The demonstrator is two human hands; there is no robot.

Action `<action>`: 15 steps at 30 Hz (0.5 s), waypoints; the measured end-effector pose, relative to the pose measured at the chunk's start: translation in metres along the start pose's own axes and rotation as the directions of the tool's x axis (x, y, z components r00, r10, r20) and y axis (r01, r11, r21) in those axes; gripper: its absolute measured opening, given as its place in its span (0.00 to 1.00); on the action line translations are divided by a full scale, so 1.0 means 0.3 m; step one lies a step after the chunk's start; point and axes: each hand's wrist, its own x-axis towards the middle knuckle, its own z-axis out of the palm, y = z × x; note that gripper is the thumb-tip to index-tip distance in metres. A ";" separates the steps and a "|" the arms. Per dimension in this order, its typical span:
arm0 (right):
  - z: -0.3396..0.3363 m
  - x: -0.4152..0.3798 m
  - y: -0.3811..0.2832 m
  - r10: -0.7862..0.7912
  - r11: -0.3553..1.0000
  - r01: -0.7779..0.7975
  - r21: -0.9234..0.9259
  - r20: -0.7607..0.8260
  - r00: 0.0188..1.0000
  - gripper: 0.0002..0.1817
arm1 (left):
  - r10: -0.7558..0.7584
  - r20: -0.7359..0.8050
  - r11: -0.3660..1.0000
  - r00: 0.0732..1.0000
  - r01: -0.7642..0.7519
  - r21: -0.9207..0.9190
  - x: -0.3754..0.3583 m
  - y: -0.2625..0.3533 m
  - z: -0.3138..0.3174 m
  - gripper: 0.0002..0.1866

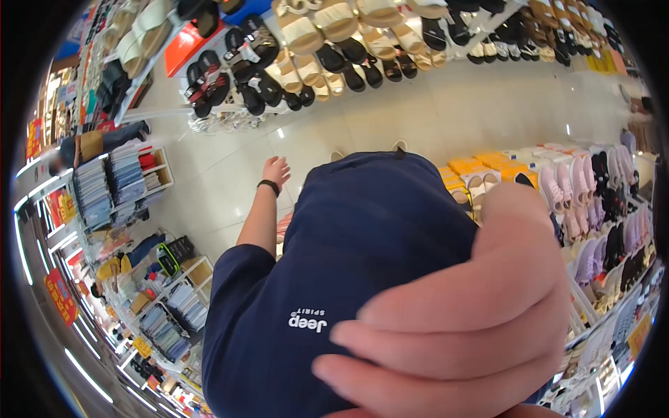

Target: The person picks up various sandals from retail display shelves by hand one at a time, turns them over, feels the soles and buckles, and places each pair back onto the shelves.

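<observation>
My left hand (276, 171) hangs beside my body with fingers apart, a black band on its wrist, and nothing in it. Very near the camera, my right hand (460, 313) fills the lower right, its fingers curled and pressed together. Whether it holds anything is hidden. Behind it is the dark blue shirt (362, 216) on my body, with a small white logo (307, 321). The tips of my shoes (399, 145) show past the shirt's hem, on the pale tiled floor (216, 174).
Racks of sandals (306, 38) run along the top. Pink and purple footwear (575, 184) and yellow boxes (481, 166) stand at right. Folded clothes (94, 191) fill shelves at left, near a person (90, 145) and another in yellow (113, 267).
</observation>
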 end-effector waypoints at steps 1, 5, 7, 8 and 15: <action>0.028 0.011 -0.006 -0.017 1.000 0.017 -0.020 -0.016 1.000 0.11 | 0.010 0.013 1.000 1.000 -0.010 -0.003 0.013 0.008 0.003 0.33; 0.169 0.041 0.005 -0.044 0.999 0.043 -0.026 -0.038 0.998 0.11 | 0.037 0.069 0.999 0.997 -0.038 0.020 0.036 0.057 -0.005 0.32; 0.279 0.056 0.001 -0.039 0.999 0.038 -0.024 -0.023 0.999 0.10 | 0.042 0.084 0.999 0.996 -0.043 0.015 0.068 0.057 -0.041 0.32; 0.343 0.064 0.000 -0.029 0.999 0.028 -0.018 -0.015 0.999 0.10 | 0.048 0.086 0.999 0.995 -0.049 0.011 0.083 0.061 -0.075 0.32; 0.780 0.101 0.062 -0.025 0.990 0.009 0.138 0.114 0.993 0.09 | 0.000 0.032 0.999 0.999 0.001 -0.039 0.201 -0.064 -0.418 0.32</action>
